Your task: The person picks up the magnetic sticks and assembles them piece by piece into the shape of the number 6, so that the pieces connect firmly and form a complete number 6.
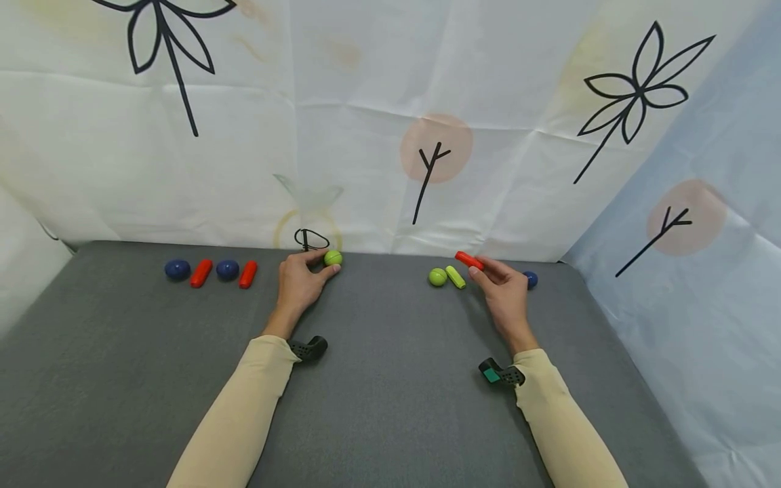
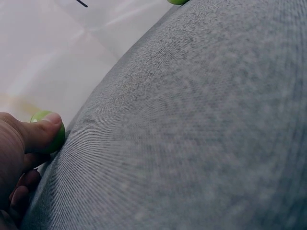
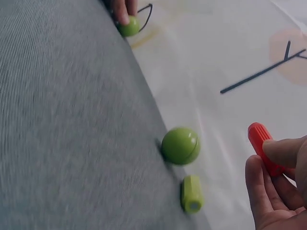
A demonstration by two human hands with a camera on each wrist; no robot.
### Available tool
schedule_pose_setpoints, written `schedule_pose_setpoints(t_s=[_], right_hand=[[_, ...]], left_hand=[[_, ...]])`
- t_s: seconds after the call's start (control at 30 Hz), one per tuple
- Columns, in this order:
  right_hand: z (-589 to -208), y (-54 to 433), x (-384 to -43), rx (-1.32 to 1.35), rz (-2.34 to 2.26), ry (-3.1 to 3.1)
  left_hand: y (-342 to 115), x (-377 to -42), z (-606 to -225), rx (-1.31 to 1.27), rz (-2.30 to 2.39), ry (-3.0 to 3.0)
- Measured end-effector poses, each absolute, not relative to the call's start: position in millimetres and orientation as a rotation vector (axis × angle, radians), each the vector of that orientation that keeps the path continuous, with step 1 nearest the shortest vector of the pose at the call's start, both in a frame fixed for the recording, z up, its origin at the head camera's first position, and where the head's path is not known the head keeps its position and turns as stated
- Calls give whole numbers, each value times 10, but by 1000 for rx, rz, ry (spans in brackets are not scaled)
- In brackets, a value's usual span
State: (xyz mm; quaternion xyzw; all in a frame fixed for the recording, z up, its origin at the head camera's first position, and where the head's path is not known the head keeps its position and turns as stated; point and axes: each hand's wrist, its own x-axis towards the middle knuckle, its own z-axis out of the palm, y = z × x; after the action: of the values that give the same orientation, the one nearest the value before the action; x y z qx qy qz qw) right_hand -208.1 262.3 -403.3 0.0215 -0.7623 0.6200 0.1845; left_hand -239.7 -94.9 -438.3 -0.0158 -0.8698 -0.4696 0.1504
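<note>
Far left: side cloth (image 1: 27, 257), white, meeting the grey tabletop (image 1: 390, 407). Near the back edge, a row of four, each apart from the next: first blue ball (image 1: 177, 270), first red stick (image 1: 201, 273), second blue ball (image 1: 228, 270), second red stick (image 1: 247, 274). Both sticks lie slanted, top ends to the right.

Next, my left hand (image 1: 297, 288), pinching the left green ball (image 1: 333, 258) between thumb and fingers. The ball is at the tabletop's back edge, in front of the white back cloth (image 1: 366, 176); cannot tell whether it touches the surface. Cream sleeve, dark strap (image 1: 308, 348) at the wrist.

A wide gap, then the right green ball (image 1: 437, 276), resting on the tabletop. Just beside it, not touching, the green stick (image 1: 455, 277), lying down, pale grey spot on one end.

Then the third red stick (image 1: 468, 260), ridged, held tilted above the tabletop in my right hand (image 1: 505, 295), thumb against fingers. Beyond that hand and partly hidden by it: third blue ball (image 1: 532, 279).

Far right: bluish cloth (image 1: 702, 339), printed with a tree on a pink disc.
</note>
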Motion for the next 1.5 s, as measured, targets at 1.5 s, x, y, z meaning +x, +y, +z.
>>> schedule_pose_setpoints(t_s=[1.5], right_hand=[[-4166, 1240, -2576, 487, 1705, -2490]], left_hand=[[-942, -2407, -4386, -30, -1336, -2500]])
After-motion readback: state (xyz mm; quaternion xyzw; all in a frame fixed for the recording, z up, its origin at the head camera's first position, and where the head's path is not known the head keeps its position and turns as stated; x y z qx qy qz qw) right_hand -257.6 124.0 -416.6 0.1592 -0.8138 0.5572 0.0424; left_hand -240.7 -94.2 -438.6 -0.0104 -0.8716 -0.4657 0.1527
